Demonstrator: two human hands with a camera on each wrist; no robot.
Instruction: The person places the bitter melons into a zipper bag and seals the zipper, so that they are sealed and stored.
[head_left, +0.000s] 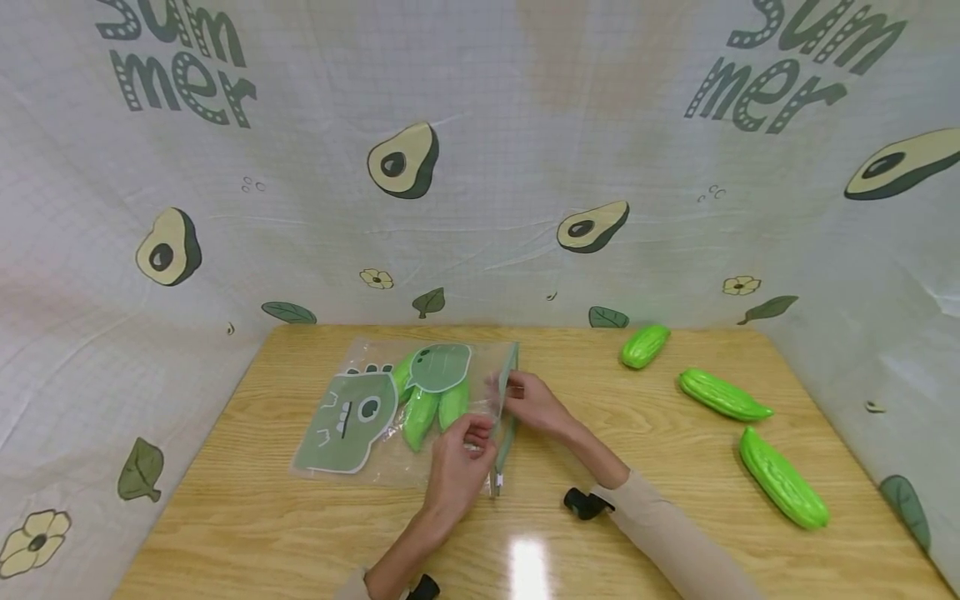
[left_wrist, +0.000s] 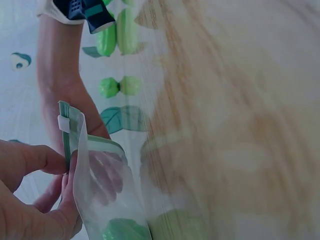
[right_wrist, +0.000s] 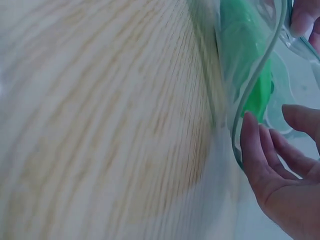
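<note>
A clear zip bag with a green monster print lies flat, its mouth toward the right. Several bright green, cucumber-shaped vegetables are inside it. My left hand pinches the near part of the bag's mouth between thumb and fingers, close to the white slider. At the far part of the mouth is my right hand. In the right wrist view its fingers reach against the green rim, the thumb standing apart from them. The bag's mouth gapes between the hands.
To the right on the wooden table lie three loose green ridged vegetables: a short one at the back, a longer one, and another nearer. A printed cloth hangs behind and along both sides.
</note>
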